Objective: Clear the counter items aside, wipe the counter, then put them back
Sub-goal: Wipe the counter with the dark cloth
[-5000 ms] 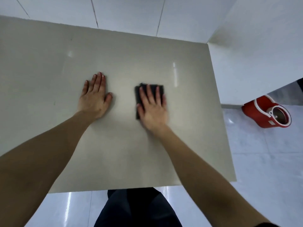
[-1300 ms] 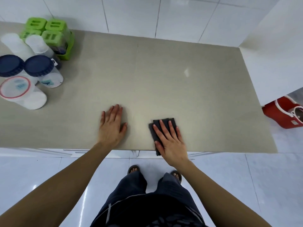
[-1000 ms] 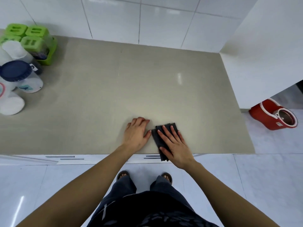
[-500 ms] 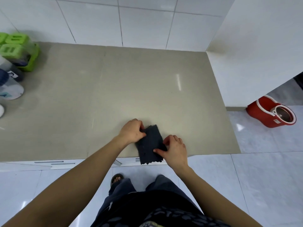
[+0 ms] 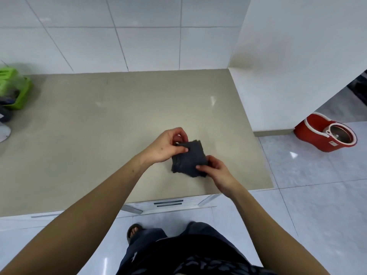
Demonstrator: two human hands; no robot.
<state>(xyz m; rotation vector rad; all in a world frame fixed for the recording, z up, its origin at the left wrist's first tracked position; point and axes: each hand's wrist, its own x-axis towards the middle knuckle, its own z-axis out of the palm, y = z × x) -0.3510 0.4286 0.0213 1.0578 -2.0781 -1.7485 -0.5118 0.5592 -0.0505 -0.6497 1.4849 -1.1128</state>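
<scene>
My left hand [image 5: 166, 144] pinches the far left corner of the dark grey cloth [image 5: 187, 158] between thumb and fingers, and my right hand [image 5: 215, 171] pinches its near right edge the same way, so both are closed on the cloth and nothing else. The cloth hangs folded between them, just above the table [image 5: 89, 135], over the near right part of the surface. I cannot tell whether its lowest edge touches the top.

I judge the step in hand to be refolding or turning the cloth to get a fresh face. To do that well I want opposite corners held firmly, the layers kept square so no flap trails, and the used side folded inward. Then the cloth should go back down flat under a spread palm, not bunched, so each pass covers a full strip.

Left of the cloth, at the table's far left edge, sits the green container [image 5: 17, 90], with a dark item and a white one beside it, only partly in view; these look like the cleared things awaiting return. Right of the cloth, down on the floor past the wall corner, stands a red mop bucket [image 5: 325, 135].
</scene>
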